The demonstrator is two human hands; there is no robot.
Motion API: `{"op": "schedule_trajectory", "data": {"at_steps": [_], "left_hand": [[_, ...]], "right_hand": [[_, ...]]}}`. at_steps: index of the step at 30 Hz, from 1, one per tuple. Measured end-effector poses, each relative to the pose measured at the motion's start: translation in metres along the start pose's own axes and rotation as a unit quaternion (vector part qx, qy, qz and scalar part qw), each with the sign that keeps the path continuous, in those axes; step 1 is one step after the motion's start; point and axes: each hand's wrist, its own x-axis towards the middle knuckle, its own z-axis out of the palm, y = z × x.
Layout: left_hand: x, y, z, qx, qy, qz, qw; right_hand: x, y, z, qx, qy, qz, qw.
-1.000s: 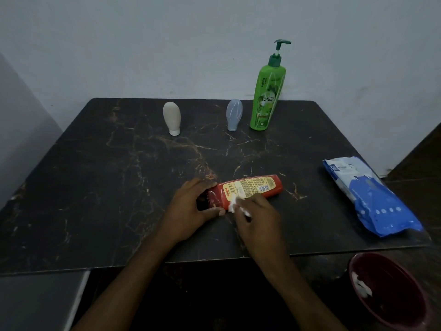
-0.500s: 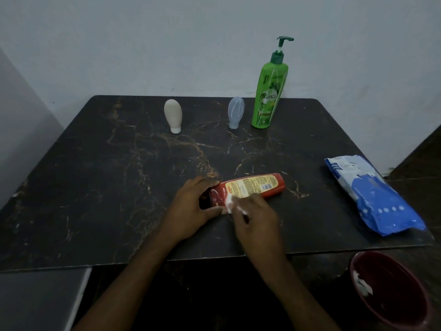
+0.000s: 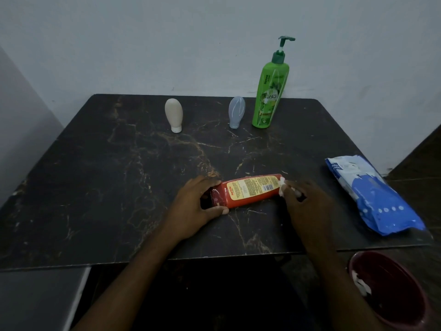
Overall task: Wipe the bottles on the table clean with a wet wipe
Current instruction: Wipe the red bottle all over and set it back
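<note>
Left hand (image 3: 198,206) is gripping the cap end of the red bottle (image 3: 248,191), which is lying on the table (image 3: 119,187), near-centre. Right hand (image 3: 303,201) is pinching the wet wipe (image 3: 282,186) against its other end. Beige bottle (image 3: 173,114), bluish bottle (image 3: 236,112) and green pump bottle (image 3: 268,96) are standing at the back, probably still pending.

1. The red bottle (image 3: 248,191) lies on its side between the hands, yellow label up. The left hand (image 3: 195,209) grips its cap end, and its other end points at the right hand (image 3: 303,204).
2. The wipe (image 3: 282,186), white and bunched, is pinched in the right hand's fingertips and touches the red bottle's right end.
3. The green bottle (image 3: 268,96), a tall pump bottle, stands upright well beyond the right hand.
4. The clear bottle (image 3: 236,112), small and bluish, stands cap-down just left of the green bottle.
5. The beige bottle (image 3: 173,114) stands cap-down well beyond the left hand.
</note>
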Motion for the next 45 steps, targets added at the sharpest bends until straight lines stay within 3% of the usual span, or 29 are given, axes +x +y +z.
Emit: {"op": "schedule_trajectory", "data": {"at_steps": [6,13,17,24,29,39,45], "left_hand": [[-0.001,0.002,0.000,0.002,0.006,0.000,1.000],[-0.001,0.002,0.001,0.003,0.021,0.014,1.000],[-0.002,0.001,0.001,-0.004,0.020,0.018,1.000],[-0.001,0.002,-0.001,0.010,-0.002,0.003,1.000],[-0.001,0.002,0.000,0.013,-0.003,0.001,1.000],[-0.002,0.004,0.001,0.007,0.018,0.023,1.000],[-0.004,0.005,0.001,-0.010,0.016,0.036,0.999]], "right_hand": [[-0.025,-0.022,0.030,0.012,-0.025,-0.034,0.999],[-0.060,-0.045,0.057,-0.006,-0.089,-0.208,0.974],[-0.045,-0.032,0.044,0.001,-0.102,-0.161,0.982],[-0.001,0.005,-0.003,0.011,-0.022,-0.003,1.000],[-0.008,-0.001,0.005,0.021,-0.021,-0.017,0.999],[-0.053,-0.044,0.054,0.021,-0.100,-0.178,0.979],[-0.039,-0.032,0.040,-0.021,-0.071,-0.138,0.988]]}}
